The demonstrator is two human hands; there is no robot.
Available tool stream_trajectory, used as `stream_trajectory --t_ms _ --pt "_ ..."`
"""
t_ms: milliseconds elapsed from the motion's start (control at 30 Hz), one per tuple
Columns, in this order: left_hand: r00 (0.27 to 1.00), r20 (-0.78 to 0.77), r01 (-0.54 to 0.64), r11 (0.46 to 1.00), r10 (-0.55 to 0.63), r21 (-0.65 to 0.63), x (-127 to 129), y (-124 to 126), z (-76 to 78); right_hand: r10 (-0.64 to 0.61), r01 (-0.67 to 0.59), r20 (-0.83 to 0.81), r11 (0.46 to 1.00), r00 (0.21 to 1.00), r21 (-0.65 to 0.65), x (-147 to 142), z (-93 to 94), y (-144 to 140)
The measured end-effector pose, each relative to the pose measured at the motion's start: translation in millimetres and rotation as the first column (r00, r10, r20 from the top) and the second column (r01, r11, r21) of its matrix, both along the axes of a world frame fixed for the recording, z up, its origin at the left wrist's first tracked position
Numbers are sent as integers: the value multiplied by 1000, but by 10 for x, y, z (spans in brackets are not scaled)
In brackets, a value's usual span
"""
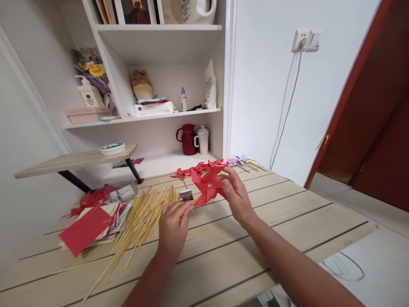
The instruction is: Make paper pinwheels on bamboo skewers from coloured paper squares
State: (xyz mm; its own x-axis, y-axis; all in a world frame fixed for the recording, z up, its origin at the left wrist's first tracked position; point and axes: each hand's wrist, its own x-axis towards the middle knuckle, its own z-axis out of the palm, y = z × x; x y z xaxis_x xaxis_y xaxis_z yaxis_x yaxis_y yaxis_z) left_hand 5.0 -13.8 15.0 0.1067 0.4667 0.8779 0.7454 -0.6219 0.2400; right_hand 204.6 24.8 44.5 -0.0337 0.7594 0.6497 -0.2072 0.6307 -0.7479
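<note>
A red paper pinwheel (pixel 207 187) with a small pale pin at its centre is held up over the table. My left hand (pixel 174 221) pinches its thin wooden stick just below the paper blades. My right hand (pixel 234 192) is closed at the pinwheel's right side, thumb and fingers on a red blade; some fingertips are hidden behind the paper. Just behind my left hand sits a small open box (pixel 185 195) with tiny dark items inside. To the left lies a loose heap of thin wooden sticks (pixel 143 217), beside a stack of coloured paper squares topped by a red sheet (pixel 86 229).
Several finished red pinwheels (pixel 200 167) and a purple one (pixel 238 160) lie along the table's back edge. A clear plastic container (pixel 123 192) stands behind the paper stack. A small raised shelf (pixel 79 161) is at the left, and a dark red jug (pixel 188 140) stands in the shelving.
</note>
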Motion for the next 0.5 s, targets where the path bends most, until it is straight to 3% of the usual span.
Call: stream_trajectory --t_ms 133,300,400,500 --pt "999 47 19 998 -16 -52 8 -16 -9 -115 101 -120 988 986 -120 -15 -19 45" --pt "989 145 9 999 -3 -38 0 -29 -3 -170 119 -230 968 958 -221 -6 -24 134" --pt "967 253 -2 998 18 -67 0 -25 -11 -151 68 -275 955 950 -287 -23 -65 188" --pt "905 421 13 987 56 -159 9 -5 -30 -33 -51 -202 918 979 -394 -119 -147 195"
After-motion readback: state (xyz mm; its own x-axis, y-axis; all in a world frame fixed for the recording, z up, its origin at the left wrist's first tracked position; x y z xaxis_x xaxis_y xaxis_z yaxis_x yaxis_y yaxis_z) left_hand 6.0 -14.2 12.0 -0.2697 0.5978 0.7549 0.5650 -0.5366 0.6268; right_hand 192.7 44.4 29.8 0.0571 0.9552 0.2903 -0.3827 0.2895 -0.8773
